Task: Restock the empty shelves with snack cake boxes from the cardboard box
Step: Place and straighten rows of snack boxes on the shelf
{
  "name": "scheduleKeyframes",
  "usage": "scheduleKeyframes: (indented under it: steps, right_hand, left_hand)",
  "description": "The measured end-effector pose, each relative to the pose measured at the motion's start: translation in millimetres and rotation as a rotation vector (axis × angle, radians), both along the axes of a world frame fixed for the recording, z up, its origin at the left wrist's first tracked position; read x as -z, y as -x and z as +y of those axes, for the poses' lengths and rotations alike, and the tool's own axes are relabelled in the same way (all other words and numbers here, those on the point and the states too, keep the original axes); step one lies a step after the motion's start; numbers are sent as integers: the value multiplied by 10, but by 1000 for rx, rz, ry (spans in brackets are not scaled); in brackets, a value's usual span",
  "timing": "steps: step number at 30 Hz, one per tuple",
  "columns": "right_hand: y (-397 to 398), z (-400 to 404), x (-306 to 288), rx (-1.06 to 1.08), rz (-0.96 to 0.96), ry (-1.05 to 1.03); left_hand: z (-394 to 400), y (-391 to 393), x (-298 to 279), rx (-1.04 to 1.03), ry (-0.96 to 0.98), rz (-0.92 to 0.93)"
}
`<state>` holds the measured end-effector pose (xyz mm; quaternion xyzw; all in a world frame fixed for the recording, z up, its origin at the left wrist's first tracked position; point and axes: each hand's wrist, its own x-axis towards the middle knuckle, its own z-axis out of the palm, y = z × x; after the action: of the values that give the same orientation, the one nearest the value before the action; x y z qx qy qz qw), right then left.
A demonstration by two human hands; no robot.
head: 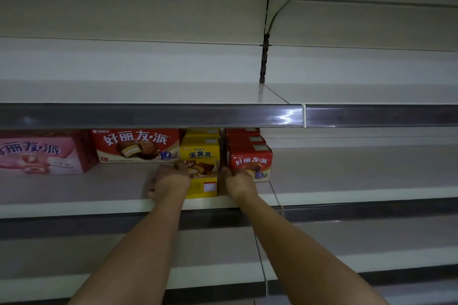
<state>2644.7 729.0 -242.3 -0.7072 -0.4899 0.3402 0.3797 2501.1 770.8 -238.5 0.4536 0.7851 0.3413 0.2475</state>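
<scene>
A yellow snack cake box (pixel 202 187) lies on the middle shelf (pixel 74 189) near its front edge, and both my hands hold it. My left hand (pixel 171 182) grips its left side. On the right side my right hand (pixel 238 182) curls round it. Behind it stands a row of yellow boxes (pixel 200 150). To the right is a row of small red boxes (pixel 250 156). A wide red box (pixel 135 145) and a pink box (pixel 41 153) stand to the left. The cardboard box is out of view.
The shelf above (pixel 173 93) carries nothing, fronted by a shiny price rail (pixel 148 115). Lower shelves (pixel 347 242) run below my forearms. An upright slotted post (pixel 264 62) divides the bays. The middle shelf right of the red boxes is bare.
</scene>
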Motion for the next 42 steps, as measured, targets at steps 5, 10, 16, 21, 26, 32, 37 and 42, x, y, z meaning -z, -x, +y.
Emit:
scheduleKeyframes:
  steps: [5,10,16,21,26,32,37,42]
  right_hand:
    - [271,-8,14,-55,-64,-76]
    - [347,-25,-146,70,-57,-332]
    - [-2,-137,-441,354,9,-550]
    - [-559,-254,-528,530,-95,-622]
    - [-1021,-225,-529,501,-129,-667]
    - [-1524,-200,-465,510,-104,-738]
    - [-1990,-225,-295,488,-83,-638]
    - [-2314,-172,-132,293,-298,-425]
  left_hand:
    - [-118,0,64,15,-154,-104]
    - [-328,-114,-286,-18,-517,-161]
    - [-466,-534,-511,192,-693,-165]
    - [-544,-1119,-507,327,-649,-222]
    - [-524,-1609,-387,308,-648,-257]
    - [-582,-2142,-358,317,-759,-178]
    - [-625,-2611,-228,351,-676,-76]
    - [-560,-2703,-54,288,-486,145]
